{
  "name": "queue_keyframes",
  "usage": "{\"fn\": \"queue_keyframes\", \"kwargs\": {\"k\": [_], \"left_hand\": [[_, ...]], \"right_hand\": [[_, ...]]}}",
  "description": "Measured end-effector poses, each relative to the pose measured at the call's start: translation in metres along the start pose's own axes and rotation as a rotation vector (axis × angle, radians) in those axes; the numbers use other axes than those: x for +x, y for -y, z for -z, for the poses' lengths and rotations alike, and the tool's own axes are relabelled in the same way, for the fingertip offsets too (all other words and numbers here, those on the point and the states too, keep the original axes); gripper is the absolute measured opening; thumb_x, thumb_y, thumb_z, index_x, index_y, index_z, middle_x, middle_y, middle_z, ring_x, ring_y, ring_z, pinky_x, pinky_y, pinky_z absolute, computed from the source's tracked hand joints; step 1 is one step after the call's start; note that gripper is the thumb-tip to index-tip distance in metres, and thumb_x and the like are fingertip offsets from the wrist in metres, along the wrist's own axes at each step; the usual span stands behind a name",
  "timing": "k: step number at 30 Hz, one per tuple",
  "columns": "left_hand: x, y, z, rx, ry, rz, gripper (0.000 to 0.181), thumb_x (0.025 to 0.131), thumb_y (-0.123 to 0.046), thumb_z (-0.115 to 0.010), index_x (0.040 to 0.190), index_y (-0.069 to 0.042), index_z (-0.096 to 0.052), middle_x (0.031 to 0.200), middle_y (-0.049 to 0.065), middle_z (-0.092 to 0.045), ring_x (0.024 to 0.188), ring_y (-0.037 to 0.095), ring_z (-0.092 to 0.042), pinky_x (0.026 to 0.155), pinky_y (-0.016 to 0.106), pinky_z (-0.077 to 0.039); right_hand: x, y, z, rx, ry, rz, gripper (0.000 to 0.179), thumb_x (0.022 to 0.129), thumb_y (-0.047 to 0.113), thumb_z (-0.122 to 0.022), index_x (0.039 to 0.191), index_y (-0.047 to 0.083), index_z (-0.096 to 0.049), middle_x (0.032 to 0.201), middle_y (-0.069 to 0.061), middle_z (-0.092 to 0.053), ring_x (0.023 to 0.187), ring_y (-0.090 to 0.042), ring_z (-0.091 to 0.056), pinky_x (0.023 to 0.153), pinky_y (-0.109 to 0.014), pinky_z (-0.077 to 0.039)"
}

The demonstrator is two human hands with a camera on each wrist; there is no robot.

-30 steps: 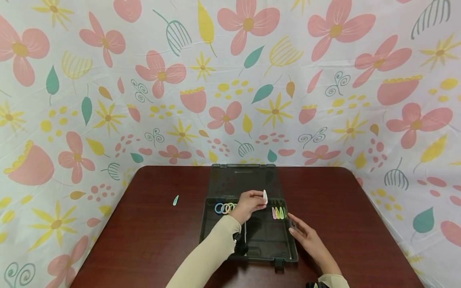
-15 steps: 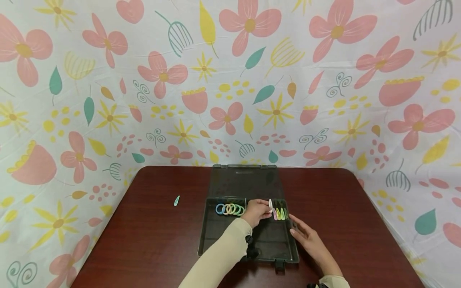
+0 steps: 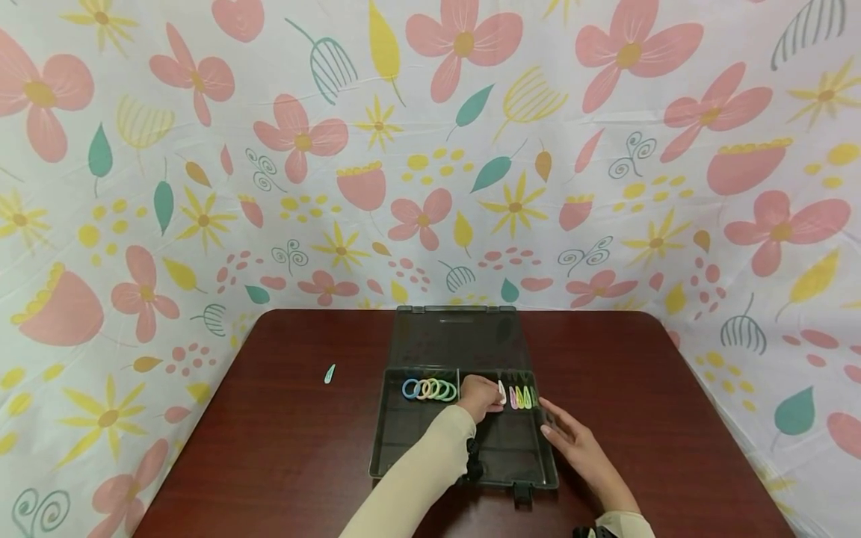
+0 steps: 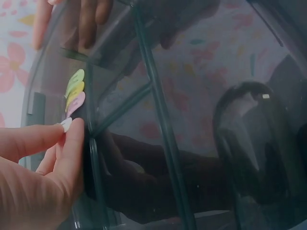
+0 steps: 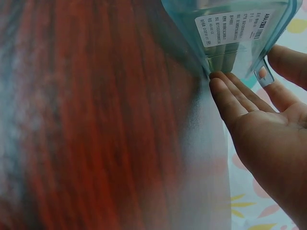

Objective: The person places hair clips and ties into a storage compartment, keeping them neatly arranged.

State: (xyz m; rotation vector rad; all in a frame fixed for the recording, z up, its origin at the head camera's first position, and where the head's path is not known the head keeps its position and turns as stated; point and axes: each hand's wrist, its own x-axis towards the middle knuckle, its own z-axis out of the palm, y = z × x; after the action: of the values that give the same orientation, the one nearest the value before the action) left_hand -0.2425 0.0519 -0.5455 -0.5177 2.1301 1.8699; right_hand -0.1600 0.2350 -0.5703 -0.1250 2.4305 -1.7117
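Note:
My left hand [image 3: 479, 397] pinches a white snap hair clip [image 3: 501, 393] between thumb and fingertips, low inside an open clear dark plastic box [image 3: 548, 472]. Just right of it, a pink clip [image 3: 513, 398], a yellow clip [image 3: 519, 397] and a green clip [image 3: 528, 397] stand in a row in the back right compartment. In the left wrist view the white clip [image 4: 66, 125] is close to the pink one [image 4: 76, 103]. My right hand [image 3: 584, 453] touches the box's right side with nearly straight fingers; the right wrist view has its fingertips against the box wall [image 5: 218, 9].
Several pastel hair ties [image 3: 429, 389] overlap in the back left compartment. A light teal hair clip [image 3: 329, 373] lies alone on the dark red table [image 3: 282, 441], left of the box. The box lid [image 3: 457, 340] lies folded back toward the floral cloth [image 3: 430, 149].
My left hand has moved right and lower into the box, bringing the white clip down beside the pink one. My right hand has stayed at the box's side.

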Motion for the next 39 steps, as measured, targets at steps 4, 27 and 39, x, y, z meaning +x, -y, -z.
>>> {"fn": "queue_keyframes", "kwargs": {"k": [4,27,39], "left_hand": [[0.005,0.004,0.000,0.013,-0.002,-0.001,0.015,0.079,0.014,-0.069,0.091,0.006,-0.068,0.079,0.014,-0.064,0.075,0.028,-0.070,0.064,0.035,-0.061],[0.012,0.007,-0.004,0.074,-0.019,-0.020,0.010,0.071,0.015,-0.075,0.074,0.006,-0.072,0.064,0.011,-0.067,0.057,0.024,-0.068,0.052,0.033,-0.059],[0.014,0.008,-0.006,0.067,-0.031,0.004,0.013,0.071,0.016,-0.074,0.068,0.005,-0.069,0.061,0.013,-0.066,0.056,0.023,-0.068,0.052,0.032,-0.059]], "right_hand": [[0.000,0.000,0.000,0.004,-0.001,-0.004,0.056,0.098,0.021,-0.057,0.149,0.011,-0.035,0.155,-0.019,-0.023,0.141,-0.043,-0.019,0.108,-0.058,-0.031],[0.001,-0.001,-0.001,0.007,-0.004,0.006,0.056,0.098,0.022,-0.057,0.149,0.012,-0.035,0.155,-0.018,-0.024,0.141,-0.043,-0.020,0.108,-0.058,-0.032],[0.001,0.000,-0.001,0.011,-0.005,-0.005,0.056,0.098,0.022,-0.057,0.149,0.012,-0.035,0.155,-0.019,-0.023,0.141,-0.043,-0.018,0.108,-0.058,-0.031]]}}
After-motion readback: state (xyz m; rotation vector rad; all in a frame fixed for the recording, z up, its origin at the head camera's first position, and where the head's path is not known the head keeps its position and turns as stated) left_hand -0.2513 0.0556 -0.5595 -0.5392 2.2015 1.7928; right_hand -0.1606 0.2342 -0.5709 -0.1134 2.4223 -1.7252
